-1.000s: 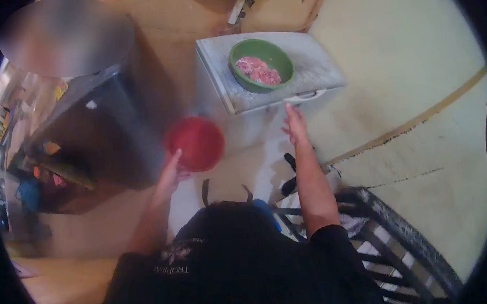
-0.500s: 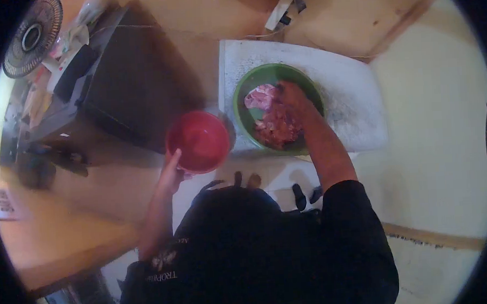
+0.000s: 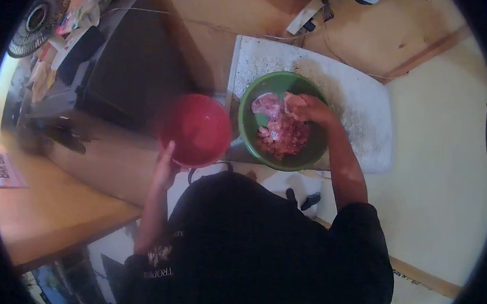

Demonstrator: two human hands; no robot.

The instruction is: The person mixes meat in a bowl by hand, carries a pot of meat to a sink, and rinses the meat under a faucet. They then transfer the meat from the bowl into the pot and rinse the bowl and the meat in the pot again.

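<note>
1. Here, a person in a black shirt (image 3: pixel 258 243) leans over a green bowl (image 3: pixel 254 146) of raw meat (image 3: pixel 283 138), which sits on a white lid (image 3: pixel 367 114).
2. The right hand (image 3: pixel 317 112), reaching in over the green bowl's right side, closes its fingers on a pale pink piece (image 3: pixel 294 103) of the meat.
3. The left hand (image 3: pixel 167 163) grips the near left edge of a red bowl (image 3: pixel 202 132), held just left of the green bowl; its thumb lies at the rim.
4. Farther left of the green bowl stand a dark cabinet (image 3: pixel 137 75) and, beyond it, a fan (image 3: pixel 37 22).
5. Above the green bowl, near the wall, lies a white strip (image 3: pixel 304 17); below it, dark slippers (image 3: pixel 311 201) rest on the floor (image 3: pixel 269 178).
</note>
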